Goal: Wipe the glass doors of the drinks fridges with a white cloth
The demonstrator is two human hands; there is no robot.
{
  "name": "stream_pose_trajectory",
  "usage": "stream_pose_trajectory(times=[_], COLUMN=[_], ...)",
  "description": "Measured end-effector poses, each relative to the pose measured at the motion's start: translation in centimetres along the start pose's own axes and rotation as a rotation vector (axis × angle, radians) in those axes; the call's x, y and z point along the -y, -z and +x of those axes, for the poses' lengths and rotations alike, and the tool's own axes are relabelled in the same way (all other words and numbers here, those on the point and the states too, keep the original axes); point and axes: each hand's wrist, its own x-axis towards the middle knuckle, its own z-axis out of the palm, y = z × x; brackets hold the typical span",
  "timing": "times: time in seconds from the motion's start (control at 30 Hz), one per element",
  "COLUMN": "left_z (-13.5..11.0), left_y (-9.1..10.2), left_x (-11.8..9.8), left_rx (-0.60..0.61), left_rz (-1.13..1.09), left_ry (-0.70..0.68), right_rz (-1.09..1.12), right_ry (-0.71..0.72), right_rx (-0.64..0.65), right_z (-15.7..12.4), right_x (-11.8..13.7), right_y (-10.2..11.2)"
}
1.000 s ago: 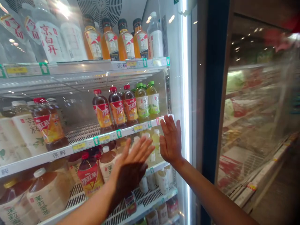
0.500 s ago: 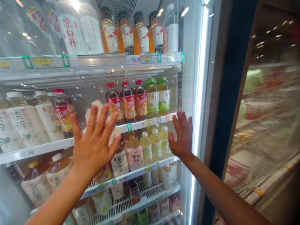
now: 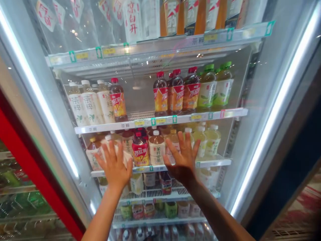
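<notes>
My left hand point(image 3: 114, 165) holds a crumpled white cloth point(image 3: 127, 155) flat beneath spread fingers, against the glass door of a drinks fridge. The cloth shows past the fingers on both sides; the palm hides its middle. To its right, my right hand point(image 3: 182, 157) is open, palm toward the glass, fingers apart and nothing seen in it. Behind the glass, between the hands, stand a red-labelled iced tea bottle point(image 3: 140, 150) and a white-capped tea bottle point(image 3: 157, 149). The right hand partly covers a gold-capped bottle point(image 3: 173, 144).
Several shelves of bottles fill the fridge, including red-capped bottles point(image 3: 160, 95) and green-capped bottles point(image 3: 208, 87). Bright light strips point(image 3: 37, 90) run down both sides. A red frame point(image 3: 32, 167) borders a neighbouring case at left; more shelving point(image 3: 298, 207) is at right.
My view has swung left and drawn back, showing the fridge's whole width. Both hands sit lower against the shelves and closer together. The cloth stays under my left hand.
</notes>
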Motion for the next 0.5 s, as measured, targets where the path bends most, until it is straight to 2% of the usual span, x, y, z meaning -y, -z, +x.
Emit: stream_pose_trajectory(times=[0.03,0.1,0.17,0.3,0.43,0.5], left_z=[-1.8,-4.1,-4.3,-3.2,-6.7,-7.4], left_y=[-0.4,-1.0,-1.4,-1.4,-1.0,-1.0], left_x=[-0.2,-0.2,0.1,0.6,-0.8,-1.0], left_rx=[0.018,0.027,0.023,0.011,0.057,0.068], left_rz=[0.007,0.008,0.012,0.006,-0.07,-0.105], left_ry=[-0.082,-0.135,-0.114,0.036,-0.107,-0.146], right_rz=[-0.007,-0.032,-0.046,-0.032,0.005,0.012], right_ry=[-0.008,-0.006,0.009,0.006,0.021,0.032], right_rx=[0.001,-0.022,-0.042,-0.023,0.012,0.033], right_z=[-0.4,-1.0,-1.2,-1.4,-1.3,-1.2], right_x=[0.7,1.2,1.1,0.6,0.2,0.0], right_y=[-0.5,-1.2,-1.5,-1.4,-1.1,-0.9])
